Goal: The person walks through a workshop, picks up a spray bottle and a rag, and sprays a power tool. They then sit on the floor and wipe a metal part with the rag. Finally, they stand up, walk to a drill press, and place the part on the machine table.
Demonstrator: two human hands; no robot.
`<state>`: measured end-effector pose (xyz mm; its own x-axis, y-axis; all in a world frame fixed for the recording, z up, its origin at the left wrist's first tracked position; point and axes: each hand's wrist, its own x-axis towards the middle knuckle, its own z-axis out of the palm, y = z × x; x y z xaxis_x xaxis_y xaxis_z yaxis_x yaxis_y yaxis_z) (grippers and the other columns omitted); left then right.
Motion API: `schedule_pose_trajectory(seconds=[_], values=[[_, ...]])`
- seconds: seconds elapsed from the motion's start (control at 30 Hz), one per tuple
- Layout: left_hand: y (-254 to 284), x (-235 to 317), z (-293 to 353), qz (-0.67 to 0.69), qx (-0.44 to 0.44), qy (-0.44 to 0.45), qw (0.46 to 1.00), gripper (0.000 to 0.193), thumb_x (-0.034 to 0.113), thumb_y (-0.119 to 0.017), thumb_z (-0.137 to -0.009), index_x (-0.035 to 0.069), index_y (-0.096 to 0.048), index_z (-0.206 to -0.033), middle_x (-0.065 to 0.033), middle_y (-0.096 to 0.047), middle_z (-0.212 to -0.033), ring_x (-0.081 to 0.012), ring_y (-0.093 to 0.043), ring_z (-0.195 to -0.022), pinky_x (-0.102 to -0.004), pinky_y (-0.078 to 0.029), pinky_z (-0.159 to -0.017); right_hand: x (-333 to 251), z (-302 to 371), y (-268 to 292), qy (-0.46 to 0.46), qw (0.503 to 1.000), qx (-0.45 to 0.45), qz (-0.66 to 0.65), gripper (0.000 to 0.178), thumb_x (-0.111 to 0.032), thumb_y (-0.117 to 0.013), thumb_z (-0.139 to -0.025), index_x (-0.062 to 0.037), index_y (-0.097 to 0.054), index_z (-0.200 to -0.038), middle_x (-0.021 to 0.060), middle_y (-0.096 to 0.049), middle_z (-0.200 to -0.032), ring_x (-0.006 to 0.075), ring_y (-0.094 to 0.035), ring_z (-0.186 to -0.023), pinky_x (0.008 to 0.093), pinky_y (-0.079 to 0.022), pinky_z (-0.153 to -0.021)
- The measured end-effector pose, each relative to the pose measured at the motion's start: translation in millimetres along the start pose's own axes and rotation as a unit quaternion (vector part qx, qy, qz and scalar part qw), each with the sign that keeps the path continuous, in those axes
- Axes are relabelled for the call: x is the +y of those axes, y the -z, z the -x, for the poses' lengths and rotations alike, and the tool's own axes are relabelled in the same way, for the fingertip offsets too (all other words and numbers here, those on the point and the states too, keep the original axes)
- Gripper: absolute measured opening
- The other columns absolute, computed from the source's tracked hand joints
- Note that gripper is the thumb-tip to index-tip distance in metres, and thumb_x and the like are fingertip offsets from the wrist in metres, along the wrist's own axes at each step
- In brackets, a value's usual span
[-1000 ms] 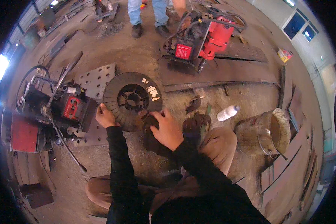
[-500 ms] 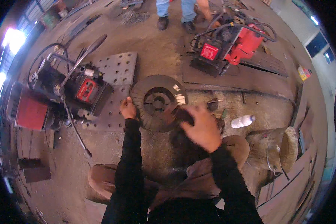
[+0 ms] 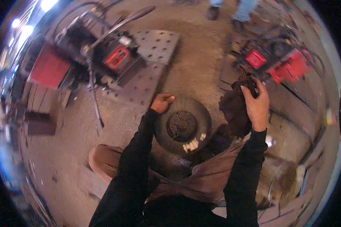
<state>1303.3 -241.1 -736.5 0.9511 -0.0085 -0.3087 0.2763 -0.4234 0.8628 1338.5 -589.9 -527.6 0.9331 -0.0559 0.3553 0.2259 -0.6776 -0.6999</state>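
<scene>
A dark round wheel [image 3: 204, 113] with a ribbed outer ring and a recessed round centre stands in front of me, between my knees. Several pale, label-like patches [image 3: 191, 145] sit on its lower right part. My left hand [image 3: 162, 103] is closed on the wheel's upper left rim. To the right, apart from the wheel, my right hand [image 3: 257, 99] grips a crumpled dark brown cloth [image 3: 235, 108], thumb and fingers curved about its upper end. The cloth hangs down towards my right knee.
A red and black machine [image 3: 117, 56] with a long lever stands on a perforated metal plate [image 3: 155, 43] at left. Another red machine [image 3: 291, 66] is at right, near a person's legs [image 3: 246, 10]. A bucket [image 3: 274, 178] and partly hidden white bottle [image 3: 269, 142] are by my right arm.
My right hand has moved away from the wheel to the right with the cloth. The wheel's pale patches have shifted from its upper right to its lower right. The whole view has swung.
</scene>
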Motion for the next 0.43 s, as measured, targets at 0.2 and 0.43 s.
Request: schedule_pose_trajectory(seconds=[0.2, 0.43], values=[[-36.9, -58.6, 30.4, -0.064, -0.127, 0.124, 0.982, 0.051, 0.052, -0.063, -0.091, 0.010, -0.069, -0.119, -0.0159, -0.067, -0.119, -0.0298, -0.063, -0.111, -0.0415, -0.049, -0.093, -22.5, -25.4, -73.2, 0.063, 0.992, -0.076, -0.073, 0.044, -0.017, -0.073, -0.082, -0.0024, -0.063, -0.122, 0.0164, -0.063, -0.113, 0.0329, -0.060, -0.110, 0.0392, -0.044, -0.098], [-84.5, -136.1, 61.6, -0.152, -0.321, 0.212, 0.911, 0.057, 0.057, -0.063, -0.089, 0.014, -0.066, -0.128, -0.0152, -0.070, -0.116, -0.0267, -0.067, -0.103, -0.0413, -0.052, -0.089, -48.0, -32.3, -165.5, 0.045, 0.969, -0.176, -0.169, 0.045, -0.022, -0.074, -0.082, -0.0039, -0.063, -0.122, 0.0178, -0.062, -0.115, 0.0356, -0.059, -0.111, 0.0410, -0.045, -0.097]])
